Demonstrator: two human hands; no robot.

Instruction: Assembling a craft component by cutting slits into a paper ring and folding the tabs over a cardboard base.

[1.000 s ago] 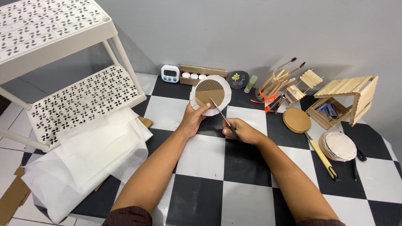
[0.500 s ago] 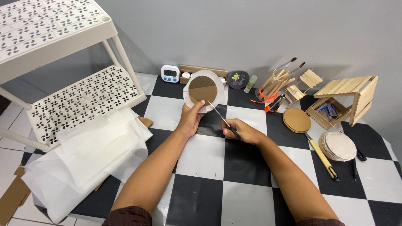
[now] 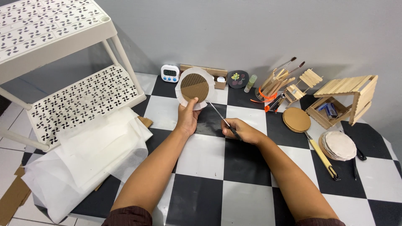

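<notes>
My left hand (image 3: 188, 118) is clamped on the lower edge of a cardboard disc (image 3: 194, 87) backed by a wider round of white paper, thumb on the front face, fingers hidden behind. My right hand (image 3: 242, 131) is closed around the handle end of a thin metal tool (image 3: 218, 115); whether it is a blade, scissors or a pick I cannot tell from here.

I see the disc held up above the checkered floor (image 3: 205, 159), standing nearly upright with its brown corrugated face turned toward me. The ribs on that face run close to vertical, leaning slightly. It sits in front of the small digital timer (image 3: 170, 73) and the low cardboard box (image 3: 217, 75) at the wall.

The tool's long axis runs diagonally, from my right fist up and to the left, its tip meeting the disc's lower right rim at the white paper border.

To my left lie crumpled sheets of white paper (image 3: 83, 159) beside a white perforated rack (image 3: 79, 98). To my right rest a flat stack of brown discs (image 3: 296, 119), a stack of paper-covered discs (image 3: 338, 145), and a small stick-built house (image 3: 347, 100).
</notes>
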